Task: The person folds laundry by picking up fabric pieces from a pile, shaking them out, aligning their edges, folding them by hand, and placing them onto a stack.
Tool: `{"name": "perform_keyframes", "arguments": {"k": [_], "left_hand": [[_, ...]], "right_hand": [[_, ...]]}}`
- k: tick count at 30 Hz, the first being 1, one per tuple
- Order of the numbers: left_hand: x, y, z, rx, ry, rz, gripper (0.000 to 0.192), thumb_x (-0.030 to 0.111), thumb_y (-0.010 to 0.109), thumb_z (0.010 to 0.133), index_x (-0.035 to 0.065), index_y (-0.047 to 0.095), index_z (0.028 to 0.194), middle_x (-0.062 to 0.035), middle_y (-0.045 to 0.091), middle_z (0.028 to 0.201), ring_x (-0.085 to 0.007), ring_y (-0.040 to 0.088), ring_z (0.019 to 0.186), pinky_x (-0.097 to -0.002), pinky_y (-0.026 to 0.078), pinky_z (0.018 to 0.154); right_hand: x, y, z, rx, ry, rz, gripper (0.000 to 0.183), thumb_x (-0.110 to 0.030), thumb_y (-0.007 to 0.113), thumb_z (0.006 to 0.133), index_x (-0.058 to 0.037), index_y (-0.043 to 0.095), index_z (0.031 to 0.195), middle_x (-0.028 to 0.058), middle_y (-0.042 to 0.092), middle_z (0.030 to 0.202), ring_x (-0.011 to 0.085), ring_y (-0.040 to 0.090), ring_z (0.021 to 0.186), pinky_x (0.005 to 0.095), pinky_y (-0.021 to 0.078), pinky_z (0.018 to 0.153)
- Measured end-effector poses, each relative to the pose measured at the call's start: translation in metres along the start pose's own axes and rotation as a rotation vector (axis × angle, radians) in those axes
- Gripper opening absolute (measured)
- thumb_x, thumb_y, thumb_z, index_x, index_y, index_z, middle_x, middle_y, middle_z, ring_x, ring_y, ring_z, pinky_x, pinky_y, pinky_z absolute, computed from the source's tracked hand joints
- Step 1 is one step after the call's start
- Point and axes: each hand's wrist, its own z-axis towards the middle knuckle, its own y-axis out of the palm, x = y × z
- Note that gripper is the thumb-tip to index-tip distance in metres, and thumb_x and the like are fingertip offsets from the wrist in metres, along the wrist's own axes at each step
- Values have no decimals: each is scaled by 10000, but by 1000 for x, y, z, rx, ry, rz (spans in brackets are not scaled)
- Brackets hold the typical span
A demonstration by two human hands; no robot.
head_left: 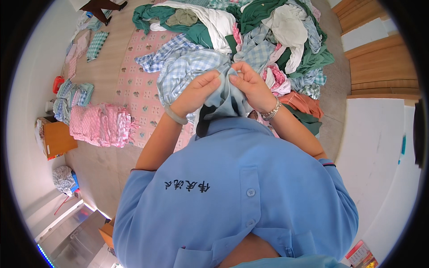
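Observation:
Close in front of my chest, a light blue-grey cloth (223, 97) hangs in folds between my hands. My left hand (204, 85) pinches one part of its upper edge, and my right hand (249, 83) pinches another a short way to the right. Beyond my left hand lies a blue-and-white checked cloth (191, 63). A heap of green, white and checked fabrics spreads past my hands, with a white cloth (288, 26) on top at the right. An orange cloth (303, 103) lies beyond my right wrist.
A patterned pink mat (134, 80) lies under the heap. Folded pink cloths (100, 125) are stacked at left by a brown box (60, 139). A red container (58, 84) stands near the left wall. Wooden furniture (382, 67) borders the right side. Another person's legs (99, 11) show at upper left.

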Motion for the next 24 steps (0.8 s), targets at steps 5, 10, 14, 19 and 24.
{"name": "perform_keyframes", "arguments": {"k": [5,10,14,19,24], "left_hand": [[2,5,1,8,39,87,130,146,422,885,43,499,866,54,435,773,-28,379,712,-169,337,651],[3,6,7,26,153,245,101,117,442,866,32,486,832,44,412,711,-49,374,676,-181,338,621],[0,8,6,130,173,380,91,108,466,850,28,505,834,38,430,682,-56,388,621,-192,345,567],[-12,9,-5,217,59,298,81,89,496,833,27,535,866,40,461,667,-33,388,591,-179,334,532],[-15,17,-5,361,222,123,117,78,491,843,21,550,927,51,481,679,-7,385,596,-151,322,529]], "right_hand": [[-1,-9,-3,-116,-39,-27,256,-113,482,850,-67,444,1099,-59,522,734,-3,454,627,138,351,532],[-2,3,-2,-18,22,103,237,-120,482,851,-49,459,1076,-53,523,804,-10,444,678,133,354,575],[9,-9,-2,0,-50,6,186,-119,481,853,-45,462,1023,-32,521,859,2,448,729,142,368,623],[14,-2,-2,11,-96,-69,150,-106,468,857,-43,460,993,-31,522,853,-5,444,716,138,361,610],[11,-1,5,-55,-14,-120,174,-113,458,862,-38,469,1018,-15,527,884,14,457,778,148,374,655]]}}
